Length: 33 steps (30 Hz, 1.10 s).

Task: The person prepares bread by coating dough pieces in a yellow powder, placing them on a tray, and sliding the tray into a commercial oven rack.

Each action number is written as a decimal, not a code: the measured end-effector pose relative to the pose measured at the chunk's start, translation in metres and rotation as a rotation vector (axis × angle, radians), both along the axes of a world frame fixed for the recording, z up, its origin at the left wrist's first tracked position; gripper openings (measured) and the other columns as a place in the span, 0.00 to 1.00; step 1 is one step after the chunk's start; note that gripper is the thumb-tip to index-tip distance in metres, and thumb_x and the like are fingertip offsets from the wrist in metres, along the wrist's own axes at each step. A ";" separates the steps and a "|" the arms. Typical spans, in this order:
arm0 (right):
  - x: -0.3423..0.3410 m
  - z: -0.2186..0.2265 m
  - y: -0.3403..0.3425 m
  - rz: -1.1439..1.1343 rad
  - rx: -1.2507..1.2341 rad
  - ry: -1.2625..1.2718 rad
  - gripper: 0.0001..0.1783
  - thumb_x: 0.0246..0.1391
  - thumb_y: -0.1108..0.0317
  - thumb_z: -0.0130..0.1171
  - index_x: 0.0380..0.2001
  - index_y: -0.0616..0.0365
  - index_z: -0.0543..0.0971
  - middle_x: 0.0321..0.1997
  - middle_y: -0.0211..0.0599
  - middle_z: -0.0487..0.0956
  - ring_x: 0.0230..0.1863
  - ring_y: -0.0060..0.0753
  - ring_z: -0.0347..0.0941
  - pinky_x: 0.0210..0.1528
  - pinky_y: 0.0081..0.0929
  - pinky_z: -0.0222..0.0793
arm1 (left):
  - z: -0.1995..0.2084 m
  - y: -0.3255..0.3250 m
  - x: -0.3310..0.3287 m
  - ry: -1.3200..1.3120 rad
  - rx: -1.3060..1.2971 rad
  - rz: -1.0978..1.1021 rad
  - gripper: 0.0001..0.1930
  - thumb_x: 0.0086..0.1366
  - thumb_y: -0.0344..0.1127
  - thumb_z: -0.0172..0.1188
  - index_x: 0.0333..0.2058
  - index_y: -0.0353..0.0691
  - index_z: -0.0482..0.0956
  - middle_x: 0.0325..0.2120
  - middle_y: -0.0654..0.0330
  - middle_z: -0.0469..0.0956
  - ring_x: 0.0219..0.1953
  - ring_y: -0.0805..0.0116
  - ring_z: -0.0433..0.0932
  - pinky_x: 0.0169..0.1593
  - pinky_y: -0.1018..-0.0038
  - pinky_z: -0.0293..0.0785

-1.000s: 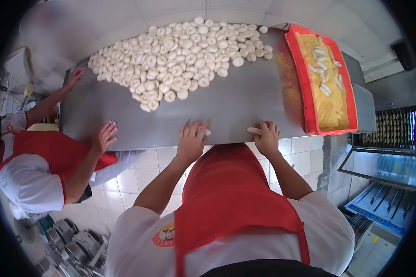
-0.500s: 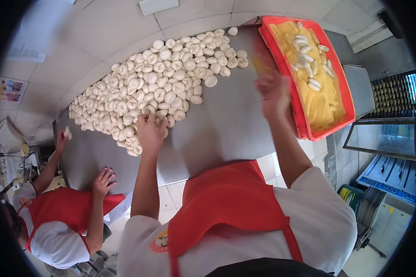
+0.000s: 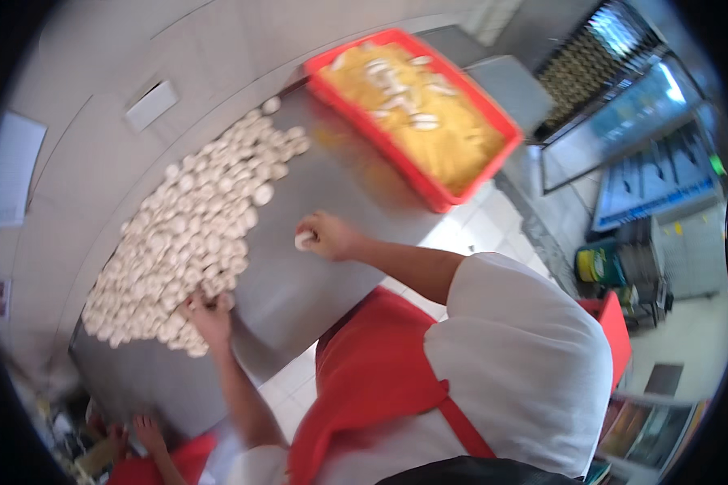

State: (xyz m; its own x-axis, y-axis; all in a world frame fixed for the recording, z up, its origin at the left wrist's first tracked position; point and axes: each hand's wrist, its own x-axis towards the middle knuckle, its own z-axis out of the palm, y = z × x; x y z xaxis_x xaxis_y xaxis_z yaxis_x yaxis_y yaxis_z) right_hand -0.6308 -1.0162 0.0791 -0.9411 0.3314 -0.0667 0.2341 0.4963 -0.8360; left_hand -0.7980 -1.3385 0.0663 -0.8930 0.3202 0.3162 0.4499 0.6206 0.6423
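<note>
Now my right hand (image 3: 329,236) has left the bench (image 3: 315,194) edge w/ one dough piece (image 3: 303,240) pinched in its grip; left hand (image 3: 209,314) reached the dough pile (image 3: 188,234), grip state unclear

White short-sleeved shirt (image 3: 526,356), red apron (image 3: 372,380) with shoulder strap, bare forearms

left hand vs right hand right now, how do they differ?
The left hand rests at the near edge of the dough pile, fingers among the pieces. The right hand is off the pile, over bare steel table, pinching one dough piece. Right sits nearer the red tray. Both are bare.
</note>
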 end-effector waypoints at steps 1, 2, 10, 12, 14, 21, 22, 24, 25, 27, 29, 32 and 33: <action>0.014 0.002 0.000 0.012 0.036 -0.073 0.21 0.59 0.60 0.68 0.52 0.58 0.81 0.47 0.48 0.84 0.49 0.47 0.83 0.51 0.41 0.79 | -0.018 -0.014 -0.017 0.042 -0.011 0.026 0.25 0.63 0.35 0.72 0.56 0.29 0.80 0.48 0.46 0.73 0.46 0.51 0.79 0.53 0.63 0.79; 0.029 0.006 -0.002 0.002 0.033 -0.063 0.21 0.59 0.59 0.67 0.52 0.57 0.81 0.49 0.48 0.84 0.49 0.47 0.83 0.52 0.42 0.79 | -0.030 -0.024 -0.030 0.043 -0.083 0.041 0.24 0.66 0.36 0.71 0.56 0.29 0.79 0.47 0.45 0.75 0.46 0.51 0.79 0.52 0.63 0.78; 0.138 0.037 0.018 -0.020 0.248 -0.063 0.18 0.61 0.65 0.60 0.53 0.58 0.81 0.47 0.49 0.84 0.50 0.50 0.82 0.54 0.42 0.77 | 0.033 -0.034 0.072 -0.310 0.021 -0.135 0.16 0.75 0.33 0.59 0.55 0.28 0.79 0.45 0.44 0.84 0.46 0.55 0.84 0.52 0.63 0.78; 0.144 -0.026 0.020 0.255 0.607 -0.279 0.19 0.69 0.62 0.54 0.60 0.54 0.78 0.57 0.48 0.81 0.57 0.53 0.78 0.60 0.44 0.74 | 0.023 -0.034 0.110 -0.220 -0.333 -0.383 0.17 0.73 0.29 0.56 0.58 0.30 0.78 0.48 0.42 0.84 0.51 0.50 0.83 0.56 0.59 0.78; 0.138 -0.027 -0.008 0.247 0.444 -0.387 0.29 0.71 0.55 0.49 0.65 0.66 0.71 0.69 0.56 0.72 0.71 0.56 0.67 0.72 0.52 0.60 | -0.060 -0.057 0.136 -0.016 -0.387 -0.624 0.22 0.71 0.30 0.54 0.61 0.31 0.76 0.55 0.40 0.80 0.60 0.43 0.77 0.64 0.54 0.72; 0.090 -0.043 -0.018 0.163 0.682 -0.336 0.50 0.69 0.37 0.47 0.78 0.65 0.51 0.84 0.59 0.43 0.85 0.59 0.38 0.83 0.53 0.35 | -0.045 0.068 0.145 0.099 -0.395 -0.653 0.40 0.69 0.47 0.58 0.70 0.23 0.61 0.71 0.32 0.60 0.73 0.31 0.58 0.76 0.44 0.53; 0.063 -0.049 -0.003 0.171 0.726 -0.333 0.51 0.68 0.35 0.46 0.78 0.65 0.51 0.84 0.58 0.45 0.84 0.59 0.39 0.83 0.54 0.35 | -0.043 0.091 0.128 0.071 -0.393 -0.672 0.41 0.68 0.47 0.59 0.71 0.24 0.59 0.72 0.32 0.58 0.74 0.30 0.55 0.77 0.44 0.50; -0.003 -0.032 0.027 0.157 0.721 -0.390 0.54 0.66 0.31 0.44 0.78 0.64 0.52 0.85 0.53 0.45 0.85 0.60 0.38 0.83 0.58 0.33 | -0.029 0.136 0.088 0.051 -0.399 -0.681 0.44 0.67 0.48 0.61 0.73 0.26 0.57 0.73 0.32 0.56 0.76 0.30 0.51 0.78 0.45 0.46; -0.030 -0.028 0.038 0.111 0.740 -0.343 0.55 0.65 0.30 0.45 0.78 0.64 0.52 0.85 0.50 0.45 0.85 0.59 0.37 0.82 0.60 0.32 | -0.024 0.155 0.072 0.075 -0.372 -0.670 0.43 0.68 0.48 0.61 0.73 0.26 0.57 0.74 0.34 0.55 0.77 0.32 0.50 0.78 0.46 0.45; -0.074 -0.028 0.050 0.076 0.839 -0.255 0.54 0.66 0.30 0.44 0.78 0.63 0.52 0.85 0.51 0.47 0.85 0.57 0.38 0.82 0.62 0.31 | -0.016 0.176 0.046 0.137 -0.394 -0.618 0.43 0.69 0.47 0.60 0.73 0.26 0.57 0.74 0.36 0.55 0.77 0.34 0.50 0.79 0.47 0.43; -0.092 -0.025 0.049 0.048 0.816 -0.224 0.52 0.68 0.33 0.44 0.78 0.65 0.52 0.84 0.52 0.48 0.85 0.57 0.39 0.82 0.60 0.32 | -0.020 0.180 0.041 0.129 -0.382 -0.517 0.42 0.69 0.48 0.59 0.72 0.25 0.57 0.75 0.38 0.55 0.77 0.35 0.50 0.79 0.49 0.43; -0.043 -0.057 0.028 -0.008 0.752 -0.133 0.48 0.71 0.39 0.44 0.77 0.69 0.52 0.84 0.55 0.49 0.84 0.58 0.41 0.82 0.56 0.36 | -0.046 0.153 0.091 0.109 -0.487 -0.389 0.43 0.70 0.52 0.57 0.72 0.24 0.57 0.73 0.35 0.58 0.77 0.35 0.52 0.78 0.49 0.49; -0.022 -0.063 0.024 0.008 0.774 -0.152 0.48 0.71 0.39 0.43 0.77 0.69 0.52 0.83 0.57 0.50 0.84 0.59 0.42 0.82 0.57 0.36 | -0.055 0.142 0.107 0.118 -0.417 -0.366 0.43 0.69 0.54 0.57 0.71 0.24 0.59 0.72 0.34 0.59 0.76 0.33 0.53 0.77 0.48 0.52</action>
State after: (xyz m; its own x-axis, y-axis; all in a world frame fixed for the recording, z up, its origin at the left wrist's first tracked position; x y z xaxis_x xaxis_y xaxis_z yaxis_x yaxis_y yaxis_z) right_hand -0.6532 -0.9921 0.0158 -0.9429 0.3292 0.0516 0.3119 0.9264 -0.2108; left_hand -0.6909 -1.1967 0.0109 -0.6667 0.7213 0.1879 0.7373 0.6011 0.3083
